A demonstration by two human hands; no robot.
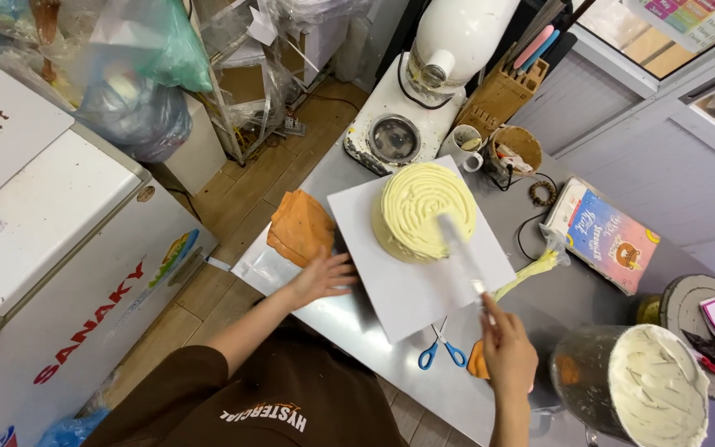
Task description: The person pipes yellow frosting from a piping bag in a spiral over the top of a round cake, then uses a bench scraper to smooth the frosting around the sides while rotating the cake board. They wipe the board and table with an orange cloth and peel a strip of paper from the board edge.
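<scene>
A round cake (424, 209) covered in pale yellow cream stands on a white square board (411, 285) on a steel table (291, 269). My right hand (506, 352) holds a long metal spatula (459, 248) whose blade rests against the cake's near side. My left hand (323, 277) lies flat with fingers spread on the board's left edge. An orange cloth (299, 228) lies just beyond that hand.
Blue-handled scissors (440, 352) lie by the board's near corner, a piping bag (531, 271) to its right. A metal bowl of white cream (643, 389) stands at near right. A white stand mixer (424, 91), knife block (502, 91), cup (465, 145) and colourful booklet (602, 232) line the far side. A white chest freezer (51, 248) stands left.
</scene>
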